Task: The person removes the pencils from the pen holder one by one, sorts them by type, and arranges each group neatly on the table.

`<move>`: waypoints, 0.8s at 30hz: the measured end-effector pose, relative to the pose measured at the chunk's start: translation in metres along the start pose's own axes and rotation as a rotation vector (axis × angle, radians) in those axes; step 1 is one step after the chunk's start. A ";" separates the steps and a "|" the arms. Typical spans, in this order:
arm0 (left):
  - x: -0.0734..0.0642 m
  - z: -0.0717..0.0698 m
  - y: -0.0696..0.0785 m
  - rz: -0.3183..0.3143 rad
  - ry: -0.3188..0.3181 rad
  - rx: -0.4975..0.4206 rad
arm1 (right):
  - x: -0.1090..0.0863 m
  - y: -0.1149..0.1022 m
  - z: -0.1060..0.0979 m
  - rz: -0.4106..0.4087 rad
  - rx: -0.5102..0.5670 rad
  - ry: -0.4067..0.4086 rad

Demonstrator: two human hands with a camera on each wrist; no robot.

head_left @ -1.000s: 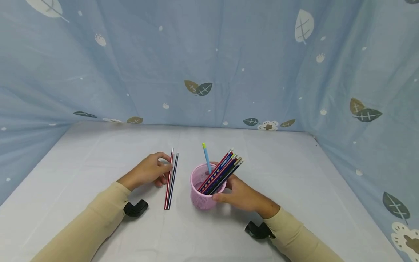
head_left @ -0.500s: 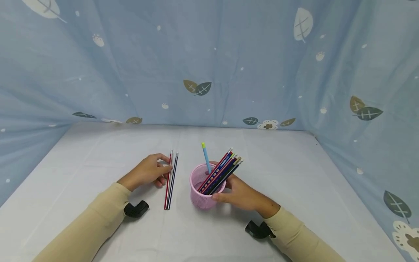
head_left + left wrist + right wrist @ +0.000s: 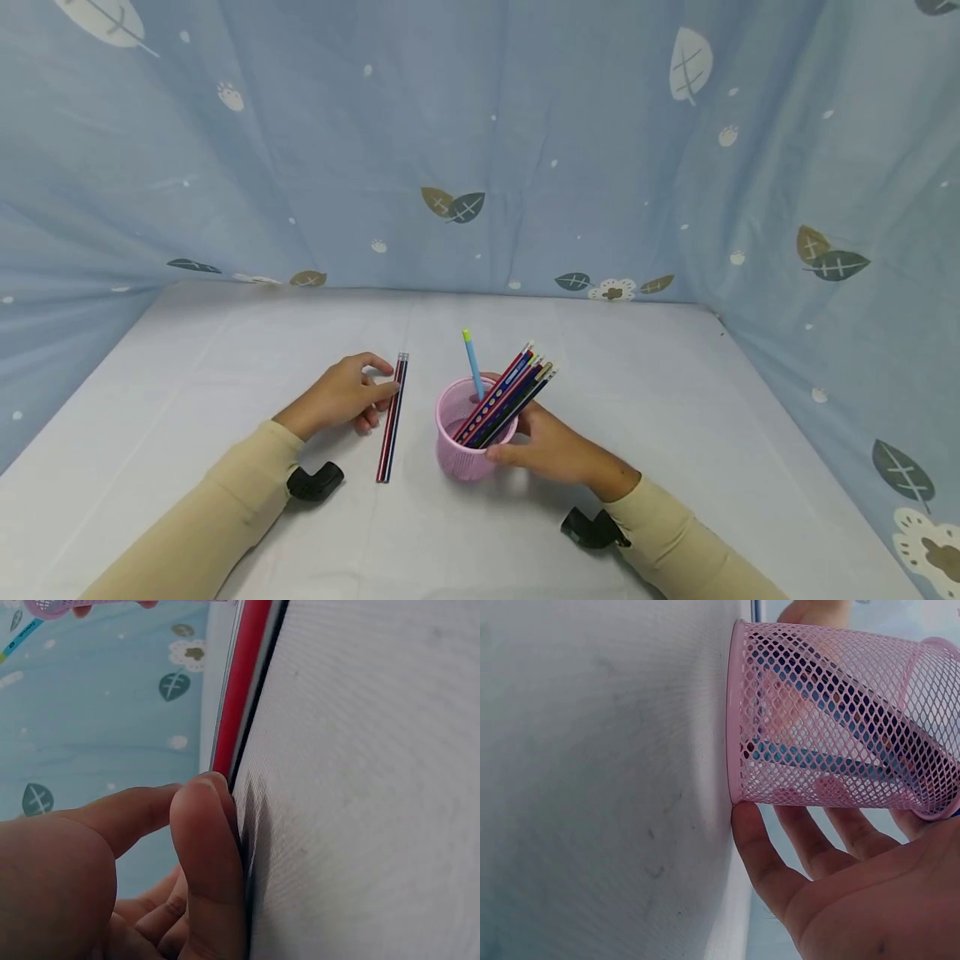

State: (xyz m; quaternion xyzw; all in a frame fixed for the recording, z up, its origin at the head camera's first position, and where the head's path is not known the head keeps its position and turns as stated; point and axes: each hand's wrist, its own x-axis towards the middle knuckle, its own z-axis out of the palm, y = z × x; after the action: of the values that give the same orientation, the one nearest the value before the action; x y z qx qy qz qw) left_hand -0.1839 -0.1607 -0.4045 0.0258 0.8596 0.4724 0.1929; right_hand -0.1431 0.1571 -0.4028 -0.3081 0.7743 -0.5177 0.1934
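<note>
My left hand (image 3: 339, 393) is at two pencils lying side by side on the white cloth, one red (image 3: 389, 437) and one dark blue (image 3: 395, 425). In the left wrist view, the thumb and a fingertip pinch them close to the cloth, and the fingertips hide part of the red barrel (image 3: 244, 690). My right hand (image 3: 558, 446) grips a pink mesh pencil cup (image 3: 463, 463) from the right, its fingers round the side in the right wrist view. Several pencils (image 3: 501, 400) lean right inside the upright cup; a light blue pen with a yellow-green end (image 3: 472, 360) leans against the back.
White cloth (image 3: 247, 358) covers the table. A blue curtain with leaf prints (image 3: 337, 150) stands along the back and sides. A black strap-like mount (image 3: 315, 482) sits at the left wrist, another (image 3: 592, 529) at the right wrist.
The red pencil has slid toward the person and against the dark blue one, so their far ends now line up. My right hand and the cup have stayed in place.
</note>
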 end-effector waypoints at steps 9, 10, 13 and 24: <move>-0.001 0.001 0.000 0.036 0.048 0.038 | -0.001 0.000 0.001 -0.012 0.010 0.004; -0.001 0.001 0.002 0.048 0.060 0.051 | -0.001 0.000 0.001 -0.014 0.012 0.004; -0.003 0.002 0.006 0.092 0.107 0.096 | -0.002 0.001 0.001 -0.028 0.013 0.001; -0.034 0.024 0.051 0.381 0.269 0.169 | -0.002 0.002 0.001 -0.033 0.004 -0.002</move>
State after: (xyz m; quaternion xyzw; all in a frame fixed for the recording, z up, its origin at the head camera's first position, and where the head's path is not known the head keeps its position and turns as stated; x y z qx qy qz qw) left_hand -0.1506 -0.1212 -0.3633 0.1404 0.8936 0.4259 -0.0190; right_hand -0.1420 0.1582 -0.4047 -0.3209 0.7679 -0.5222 0.1860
